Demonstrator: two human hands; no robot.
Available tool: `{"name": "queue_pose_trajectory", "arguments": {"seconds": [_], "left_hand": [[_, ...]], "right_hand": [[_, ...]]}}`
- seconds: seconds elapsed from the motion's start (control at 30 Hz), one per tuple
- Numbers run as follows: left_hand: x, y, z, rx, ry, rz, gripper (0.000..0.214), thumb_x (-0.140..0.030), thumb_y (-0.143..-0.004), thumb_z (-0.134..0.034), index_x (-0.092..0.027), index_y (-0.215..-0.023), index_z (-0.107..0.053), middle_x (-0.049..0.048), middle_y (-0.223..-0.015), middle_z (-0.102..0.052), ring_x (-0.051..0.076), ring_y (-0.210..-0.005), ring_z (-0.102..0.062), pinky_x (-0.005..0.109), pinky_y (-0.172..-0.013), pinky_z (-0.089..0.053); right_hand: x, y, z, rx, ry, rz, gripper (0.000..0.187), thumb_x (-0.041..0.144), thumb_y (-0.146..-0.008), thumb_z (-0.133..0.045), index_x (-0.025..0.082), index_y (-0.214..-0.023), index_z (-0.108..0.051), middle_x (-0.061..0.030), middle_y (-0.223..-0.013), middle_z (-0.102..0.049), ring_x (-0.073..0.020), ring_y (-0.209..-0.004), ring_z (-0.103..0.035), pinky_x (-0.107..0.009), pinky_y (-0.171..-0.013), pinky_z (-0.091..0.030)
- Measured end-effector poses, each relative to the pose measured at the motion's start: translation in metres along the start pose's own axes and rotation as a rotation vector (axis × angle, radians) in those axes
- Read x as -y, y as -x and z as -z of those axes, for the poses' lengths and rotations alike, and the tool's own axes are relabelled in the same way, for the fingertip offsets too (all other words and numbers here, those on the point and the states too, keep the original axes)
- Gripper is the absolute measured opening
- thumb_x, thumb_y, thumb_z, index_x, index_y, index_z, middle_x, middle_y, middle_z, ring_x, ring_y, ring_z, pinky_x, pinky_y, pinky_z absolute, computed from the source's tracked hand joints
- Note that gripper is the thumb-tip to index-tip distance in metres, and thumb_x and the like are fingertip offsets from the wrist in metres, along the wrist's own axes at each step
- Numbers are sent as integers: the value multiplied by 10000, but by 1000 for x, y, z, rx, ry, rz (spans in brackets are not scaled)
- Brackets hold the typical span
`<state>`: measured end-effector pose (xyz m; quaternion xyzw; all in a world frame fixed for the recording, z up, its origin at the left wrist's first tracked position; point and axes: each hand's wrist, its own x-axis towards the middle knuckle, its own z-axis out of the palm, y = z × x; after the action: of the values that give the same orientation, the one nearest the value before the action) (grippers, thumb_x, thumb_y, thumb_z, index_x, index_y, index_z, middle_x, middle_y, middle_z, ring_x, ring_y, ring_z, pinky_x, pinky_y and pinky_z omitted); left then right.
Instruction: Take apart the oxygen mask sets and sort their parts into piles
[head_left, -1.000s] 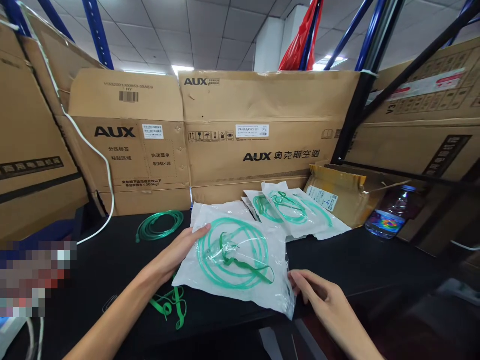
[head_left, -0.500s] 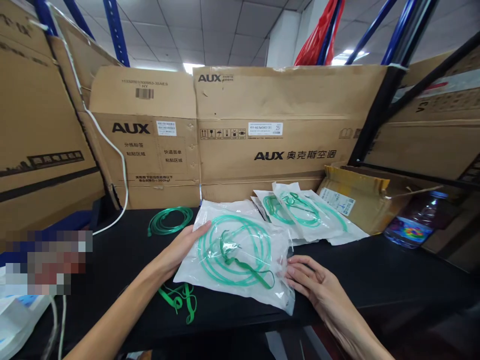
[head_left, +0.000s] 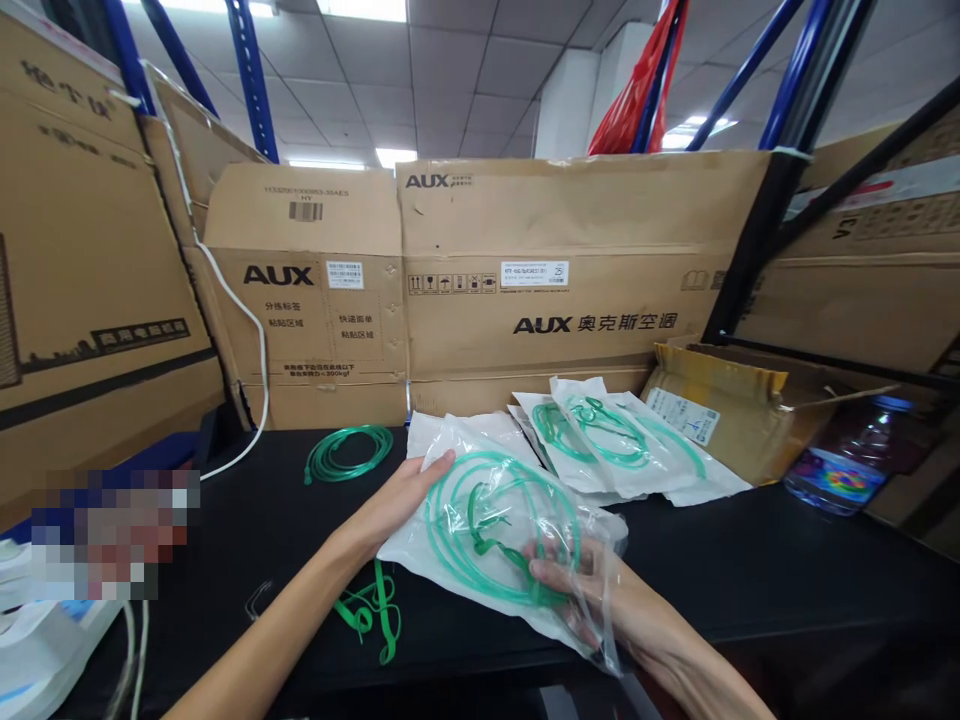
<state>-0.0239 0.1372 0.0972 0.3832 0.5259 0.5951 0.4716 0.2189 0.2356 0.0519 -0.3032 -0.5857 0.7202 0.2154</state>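
A clear-fronted, white-backed plastic pouch [head_left: 420,535] is tilted up over the black table. Inside it lies coiled pale green tubing [head_left: 450,560] with a darker green strap [head_left: 487,545]. My left hand [head_left: 409,495] grips the pouch's upper left edge, thumb on the clear face. My right hand [head_left: 574,580] has gone in through the open right end; its fingers show through the film, closed around the tubing near the strap's end. Below my left wrist lie loose green straps [head_left: 386,615]. Further back rests a separate coil of green tubing [head_left: 349,453].
More packed pouches [head_left: 600,435] lie piled behind. To the right stand an open cardboard box [head_left: 739,425] and a bottle with a blue cap [head_left: 851,460]. Large cartons [head_left: 555,220] wall off the back. A white power strip [head_left: 56,640] and cables are at the left.
My right hand has moved from outside the pouch's right edge to inside it, onto the tubing. My left hand keeps its hold. The view has shifted slightly.
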Motion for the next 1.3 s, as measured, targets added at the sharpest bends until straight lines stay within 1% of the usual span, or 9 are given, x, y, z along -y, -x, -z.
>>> {"name": "queue_pose_trajectory", "arguments": {"seconds": [0.2,0.33,0.5,0.63,0.83,1.0,1.13,1.2,1.3], "left_hand": [[-4,-8,19,-73,-75,-20,476,-586,-843,-741,-113,-900,-748,87,-785,-774,198,-651,-688,258,-612,-515],[-15,-10,50,-194,-93,-42,452,-558,-860,-734,-113,-940,-741,100,-812,-780,207,-649,-700,268,-601,-531],[-30,-22,97,-408,-143,-77,340,-452,-964,-649,-119,-1009,-703,64,-848,-756,187,-686,-709,307,-667,-572],[-35,-49,113,-482,-255,-58,272,-371,-1013,-607,-132,-1131,-660,61,-1033,-710,172,-827,-700,348,-743,-597],[-30,-98,100,-480,-576,-60,317,-342,-995,-636,-153,-1248,-626,95,-1224,-660,238,-1018,-681,432,-859,-591],[-20,-108,78,-482,-971,-213,418,-337,-983,-648,-184,-1364,-565,125,-1419,-552,307,-1229,-588,542,-1009,-506],[-14,-110,54,-204,-1243,-290,406,-356,-991,-635,-190,-1357,-577,123,-1429,-554,306,-1251,-577,551,-1036,-485],[-12,-118,44,-57,-1352,-268,363,-343,-991,-639,-184,-1316,-605,116,-1382,-590,288,-1205,-608,526,-1008,-512],[-8,-136,31,65,-1489,-191,319,-323,-989,-644,-174,-1270,-626,109,-1319,-624,264,-1133,-644,488,-955,-550]], "right_hand": [[13,10,18,-45,-38,52,508,576,-676,-885,149,-785,-633,44,-617,-572,-63,-387,-498,-170,-346,-390],[19,29,43,-148,-87,98,475,542,-693,-893,153,-801,-644,10,-734,-623,-55,-452,-497,-164,-361,-438],[9,57,68,-338,-191,74,482,495,-617,-954,142,-771,-664,-9,-702,-645,-20,-419,-412,-98,-307,-380],[-4,67,75,-402,-249,24,423,423,-625,-962,142,-741,-668,-10,-691,-640,-27,-414,-443,-82,-304,-396],[-11,65,69,-396,-235,13,443,473,-612,-953,148,-723,-672,14,-681,-616,-5,-371,-365,-101,-281,-373],[-19,59,68,-369,-213,-64,462,537,-635,-925,160,-736,-677,12,-665,-600,-24,-377,-421,-113,-279,-373],[-23,52,68,-232,-184,-69,532,612,-629,-901,163,-709,-627,25,-635,-584,-28,-348,-426,-131,-259,-362],[-20,49,65,-195,-156,-67,522,610,-677,-876,160,-729,-617,32,-639,-579,-21,-350,-433,-122,-273,-368],[-13,45,57,-166,-113,-57,484,583,-746,-843,165,-799,-603,39,-673,-591,-25,-378,-489,-110,-302,-388]]}}
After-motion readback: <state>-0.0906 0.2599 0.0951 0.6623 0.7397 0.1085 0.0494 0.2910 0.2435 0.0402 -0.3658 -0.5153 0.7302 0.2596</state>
